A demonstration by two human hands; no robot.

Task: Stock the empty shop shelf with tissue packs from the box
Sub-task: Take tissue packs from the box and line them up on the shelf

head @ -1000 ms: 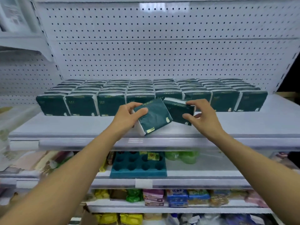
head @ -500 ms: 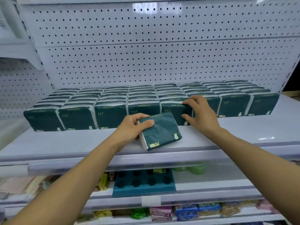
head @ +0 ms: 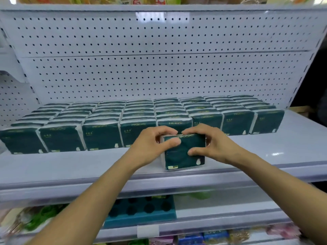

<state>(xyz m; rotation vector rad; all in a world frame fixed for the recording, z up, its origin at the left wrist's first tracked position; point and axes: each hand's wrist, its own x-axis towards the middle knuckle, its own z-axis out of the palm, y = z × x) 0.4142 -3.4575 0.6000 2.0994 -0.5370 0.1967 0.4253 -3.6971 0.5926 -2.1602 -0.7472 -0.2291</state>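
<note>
- Nearest the camera, below the working level, a lower shelf point(head: 221, 206) carries a teal tray with round holes point(head: 141, 212) and blurred coloured goods I cannot make out.
- On the front part of the shop shelf point(head: 70, 167) stands one tissue pack point(head: 184, 155), upright, apart from the stocked block and in front of its fifth column.
- Left hand point(head: 150, 147) grips the pack's left side, thumb on the front face and fingers curled over the top edge.
- Right hand point(head: 212, 144) grips the right side the same way, so the pack sits clamped between both hands.
- Behind, rows of tissue packs point(head: 141, 119) fill the shelf back to the pegboard wall point(head: 159, 68).
- Judging by this, stocking is well along; the front strip remains bare, and the box is out of view.
</note>
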